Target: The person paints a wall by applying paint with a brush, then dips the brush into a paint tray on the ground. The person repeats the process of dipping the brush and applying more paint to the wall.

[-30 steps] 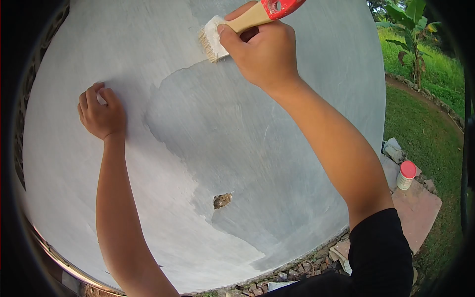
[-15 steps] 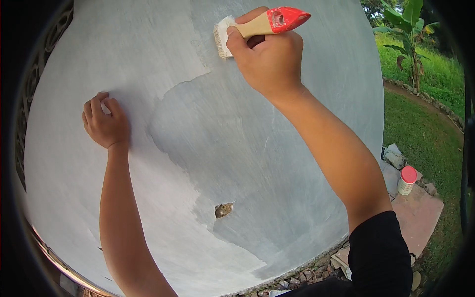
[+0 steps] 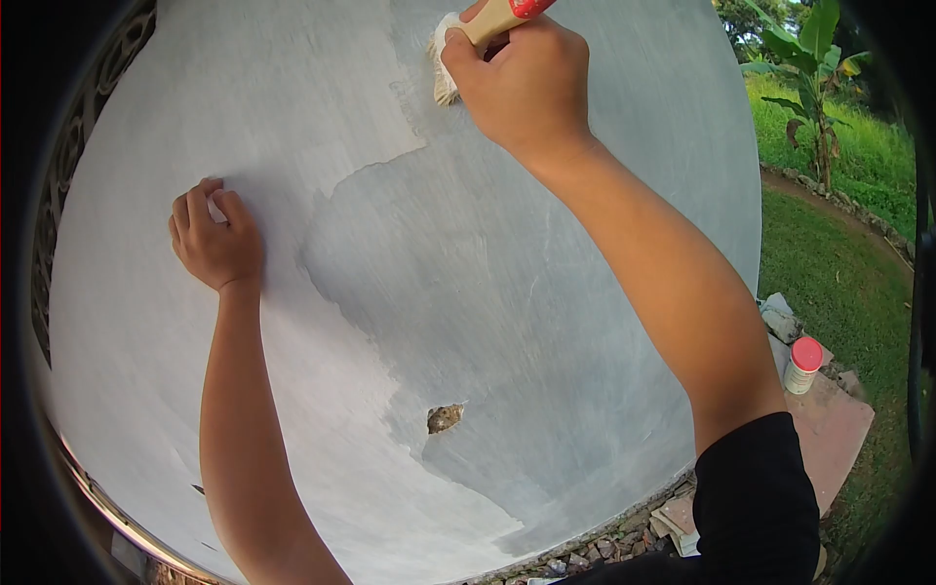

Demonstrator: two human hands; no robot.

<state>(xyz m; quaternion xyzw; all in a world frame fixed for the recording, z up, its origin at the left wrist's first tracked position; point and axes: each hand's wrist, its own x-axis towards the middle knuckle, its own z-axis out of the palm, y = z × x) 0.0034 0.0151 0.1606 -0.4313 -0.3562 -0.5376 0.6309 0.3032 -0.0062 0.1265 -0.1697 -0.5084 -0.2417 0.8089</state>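
Here's the brush [image 3: 496, 23], tilted high on the wall [image 3: 546, 322], pale handle red-tipped, bristles at the grey patch's border; the wall runs pale left, darker right, a ragged hole [image 3: 445, 419] toward its bottom edge.

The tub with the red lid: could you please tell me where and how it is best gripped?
I would come from above and close around the pale side of the tub, just below its red lid: it stands upright, looks round, and stones lie close behind.
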